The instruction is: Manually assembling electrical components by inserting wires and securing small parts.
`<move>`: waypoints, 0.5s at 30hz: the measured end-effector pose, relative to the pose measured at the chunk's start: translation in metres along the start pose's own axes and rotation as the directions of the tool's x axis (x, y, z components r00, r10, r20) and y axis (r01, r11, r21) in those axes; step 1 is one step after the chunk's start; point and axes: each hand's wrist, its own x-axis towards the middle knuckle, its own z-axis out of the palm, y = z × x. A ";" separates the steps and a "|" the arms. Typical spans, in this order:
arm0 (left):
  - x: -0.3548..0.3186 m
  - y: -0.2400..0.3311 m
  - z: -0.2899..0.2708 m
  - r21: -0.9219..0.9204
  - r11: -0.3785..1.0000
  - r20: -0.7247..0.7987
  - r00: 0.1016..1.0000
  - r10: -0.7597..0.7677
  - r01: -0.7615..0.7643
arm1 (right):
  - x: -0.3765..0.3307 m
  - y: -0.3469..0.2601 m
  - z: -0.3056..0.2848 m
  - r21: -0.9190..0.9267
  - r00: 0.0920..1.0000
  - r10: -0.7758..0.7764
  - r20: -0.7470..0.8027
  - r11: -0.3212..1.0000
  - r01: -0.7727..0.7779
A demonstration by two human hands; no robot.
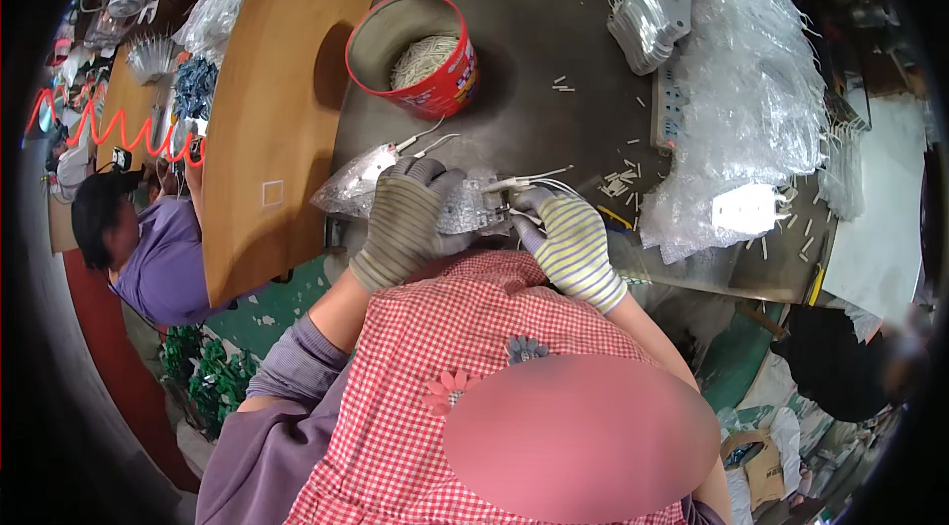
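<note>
Red-checked apron is seen nearest, with a bubble-wrapped piece held just beyond it at the table's near edge.
The piece is gripped by the gloved left hand, fingers curled over the plastic; the thumb and fingertips of the gloved right hand are bent in at its wired end, but what is pinched there cannot be told. It is probably light, slippery and soft outside over a stiff core, best held by the wrapped body, with the thin white wires spared any pulling. On the dark table, a red bucket of small white tubes is placed; a wrapped pile is heaped to the right. Leftward, beyond a wooden board, a co-worker is seen.
</note>
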 end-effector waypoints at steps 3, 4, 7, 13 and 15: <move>-0.005 0.008 -0.005 -0.115 0.989 -0.031 0.995 -0.095 0.091 | 0.004 -0.001 -0.001 -0.071 0.993 -0.094 -0.064 0.993 0.089; -0.007 0.010 -0.007 -0.119 0.988 -0.033 0.994 -0.101 0.096 | 0.007 -0.001 -0.002 -0.049 0.974 -0.194 -0.117 0.981 0.190; -0.009 0.017 -0.017 -0.147 0.984 -0.060 0.992 -0.108 0.099 | 0.010 -0.008 -0.013 -0.114 0.936 -0.331 -0.115 0.941 0.319; -0.008 0.021 -0.027 -0.119 0.993 -0.044 0.999 -0.031 0.025 | 0.011 -0.022 -0.028 0.104 0.998 -0.037 0.041 0.994 0.032; -0.008 0.022 -0.029 -0.138 0.990 -0.037 0.999 -0.027 0.022 | 0.003 -0.018 -0.031 0.321 0.984 0.144 0.108 0.932 -0.171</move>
